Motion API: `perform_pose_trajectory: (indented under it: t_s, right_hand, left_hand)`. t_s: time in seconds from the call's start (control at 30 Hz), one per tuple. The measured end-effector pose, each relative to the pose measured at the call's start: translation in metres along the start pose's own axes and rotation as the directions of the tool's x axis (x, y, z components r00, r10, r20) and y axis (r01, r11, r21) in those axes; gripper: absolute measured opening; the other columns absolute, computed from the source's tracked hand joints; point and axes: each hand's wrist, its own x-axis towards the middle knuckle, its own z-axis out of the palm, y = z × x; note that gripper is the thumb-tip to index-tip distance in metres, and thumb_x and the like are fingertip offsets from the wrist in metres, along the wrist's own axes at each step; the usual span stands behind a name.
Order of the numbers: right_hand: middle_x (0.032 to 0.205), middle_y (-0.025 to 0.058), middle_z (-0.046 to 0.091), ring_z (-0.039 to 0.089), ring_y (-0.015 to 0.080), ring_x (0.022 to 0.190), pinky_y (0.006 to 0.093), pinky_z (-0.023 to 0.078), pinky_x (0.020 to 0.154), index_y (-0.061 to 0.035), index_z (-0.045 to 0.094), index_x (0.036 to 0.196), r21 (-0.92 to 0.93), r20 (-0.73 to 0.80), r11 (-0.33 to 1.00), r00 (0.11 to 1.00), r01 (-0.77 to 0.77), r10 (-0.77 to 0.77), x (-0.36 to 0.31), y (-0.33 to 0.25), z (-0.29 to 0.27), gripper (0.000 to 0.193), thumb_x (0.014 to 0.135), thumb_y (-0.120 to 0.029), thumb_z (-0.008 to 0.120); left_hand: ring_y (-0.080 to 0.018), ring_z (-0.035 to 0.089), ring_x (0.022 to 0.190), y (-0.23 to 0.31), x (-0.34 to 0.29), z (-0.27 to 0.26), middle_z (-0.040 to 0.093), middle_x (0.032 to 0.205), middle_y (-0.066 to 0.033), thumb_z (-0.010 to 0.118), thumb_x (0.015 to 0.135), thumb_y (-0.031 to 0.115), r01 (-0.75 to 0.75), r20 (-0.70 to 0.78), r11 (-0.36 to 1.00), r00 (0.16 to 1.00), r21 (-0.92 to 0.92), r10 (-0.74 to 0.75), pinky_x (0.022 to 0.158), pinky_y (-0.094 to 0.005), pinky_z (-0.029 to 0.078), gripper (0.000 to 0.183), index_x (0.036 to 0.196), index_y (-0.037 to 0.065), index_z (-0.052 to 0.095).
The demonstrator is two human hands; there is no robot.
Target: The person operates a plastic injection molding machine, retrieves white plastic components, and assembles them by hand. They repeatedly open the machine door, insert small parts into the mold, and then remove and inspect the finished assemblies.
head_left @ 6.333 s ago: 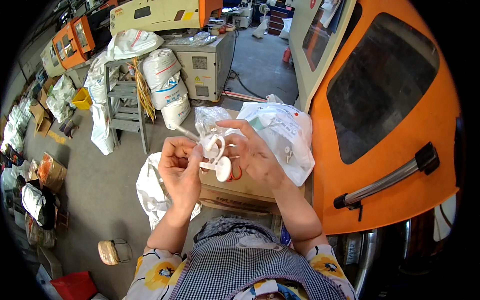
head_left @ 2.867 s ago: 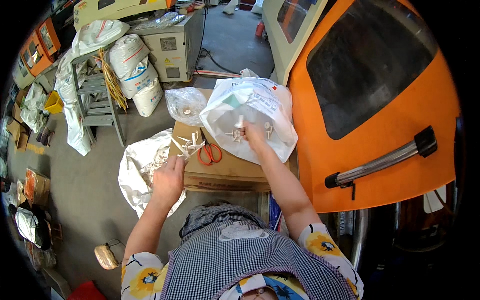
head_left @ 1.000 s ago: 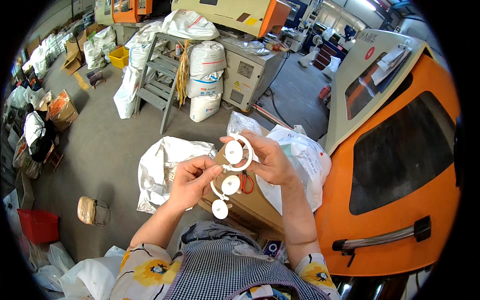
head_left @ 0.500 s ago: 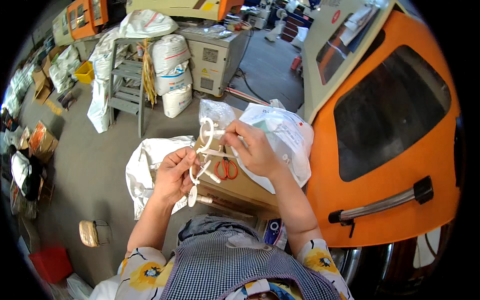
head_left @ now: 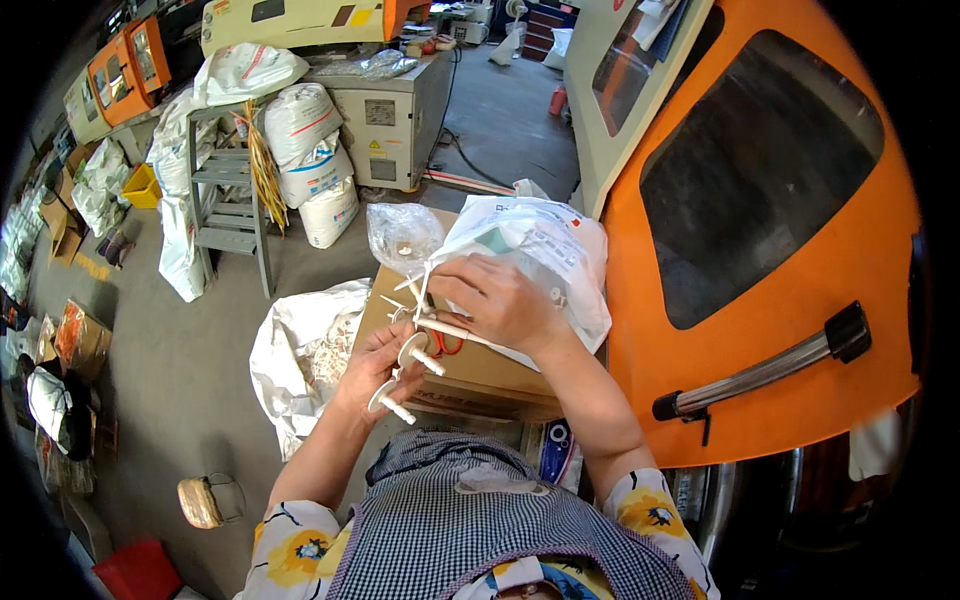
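Note:
My left hand (head_left: pixel 378 368) is closed round a white plastic moulding (head_left: pixel 412 350), a runner with thin stems and round discs that carry stubby pegs. My right hand (head_left: pixel 500 298) pinches the upper part of the same piece, its fingertips partly hidden behind the knuckles. Below both hands is a cardboard box (head_left: pixel 480 388). Red-handled snips (head_left: pixel 448 344) lie on it, mostly covered by my hands and the moulding. Just beyond my right hand sits a white plastic bag (head_left: pixel 575 250) with pale parts inside. A clear plastic bag (head_left: pixel 402 238) rests at the box's far edge.
An open white sack (head_left: pixel 318 345) holding small pale pieces lies left of the box. To the right stands an orange machine door (head_left: pixel 640 390) with a dark window and bar handle. Farther off are a grey stepladder (head_left: pixel 228 240), stacked white sacks (head_left: pixel 312 165) and a machine cabinet (head_left: pixel 385 125).
The moulding has turned, its discs and pegs now facing lower right. My right hand has moved slightly nearer and curled over it. The view has shifted, and the left sack's contents now show.

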Motion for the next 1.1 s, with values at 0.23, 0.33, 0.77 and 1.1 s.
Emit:
perform_pose_trajectory:
  t_s: [0.23,0.33,0.77,1.1]
  right_hand:
    - [0.079,0.0058,0.059,0.059,0.0135,0.064,0.0228,0.047,0.056,-0.0016,0.058,0.093,0.458,-0.091,0.829,0.91,-0.321,0.403,-0.019,0.007,0.007,0.009,0.086,-0.002,0.053]
    - [0.074,0.0036,0.057,0.055,0.0069,0.062,0.0199,0.044,0.054,0.0002,0.055,0.094,0.724,0.138,0.491,0.799,-0.484,0.586,-0.025,0.012,0.007,0.012,0.093,-0.006,0.046]
    - [0.089,0.0046,0.056,0.057,0.0108,0.079,0.0265,0.049,0.066,-0.0018,0.05,0.1,0.783,0.304,0.289,0.744,-0.551,0.595,-0.035,0.002,0.016,0.039,0.07,-0.003,0.074]
    - [0.089,0.0147,0.053,0.053,0.0354,0.077,0.0383,0.045,0.068,0.0019,0.05,0.092,0.23,-0.02,0.872,0.894,-0.431,0.447,-0.043,-0.007,0.004,0.01,0.083,0.0,0.052]
  left_hand:
    - [-0.0092,0.039,0.042,0.006,0.001,-0.003,0.047,0.066,-0.0077,0.048,0.088,0.008,0.02,-0.075,0.999,0.997,-0.025,-0.022,0.028,-0.0185,0.03,0.011,0.09,-0.002,0.052]
    - [-0.0105,0.04,0.042,0.001,-0.001,-0.001,0.048,0.07,-0.0087,0.052,0.086,0.008,0.037,-0.053,0.995,0.998,0.094,-0.032,0.028,-0.0184,0.03,0.009,0.086,-0.001,0.054]
    - [-0.0046,0.041,0.04,-0.011,0.002,0.002,0.051,0.061,0.0024,0.053,0.091,0.026,0.048,-0.035,0.935,0.999,0.351,-0.038,0.034,-0.0175,0.029,0.027,0.097,0.0,0.06]
    - [-0.0049,0.038,0.035,-0.01,0.005,-0.006,0.05,0.058,0.0005,0.05,0.093,0.023,0.016,0.024,0.871,0.999,0.492,-0.032,0.032,-0.0178,0.027,0.023,0.085,0.003,0.055]
